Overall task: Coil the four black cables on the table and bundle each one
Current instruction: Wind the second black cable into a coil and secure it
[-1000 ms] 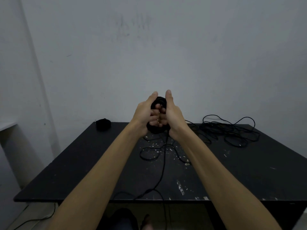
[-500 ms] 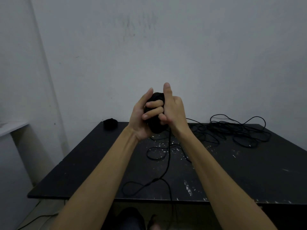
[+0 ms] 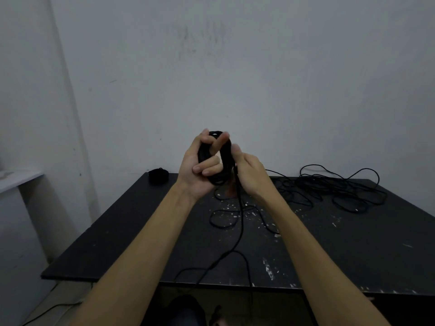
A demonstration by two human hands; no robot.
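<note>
Left hand (image 3: 200, 165) now curled tight round the black cable coil (image 3: 221, 161), one finger poking through its middle. Half a second ago, both hands pressed close on it; now right hand (image 3: 249, 175) pulled a little to the side, probably pinching the loose cable tail (image 3: 240, 220), though fingers mostly hidden. Coil up above the black table (image 3: 117, 243). Winding nearly done. One finished bundle (image 3: 159, 176) at the far left corner; tangled cables (image 3: 341, 189) waiting on the right.
</note>
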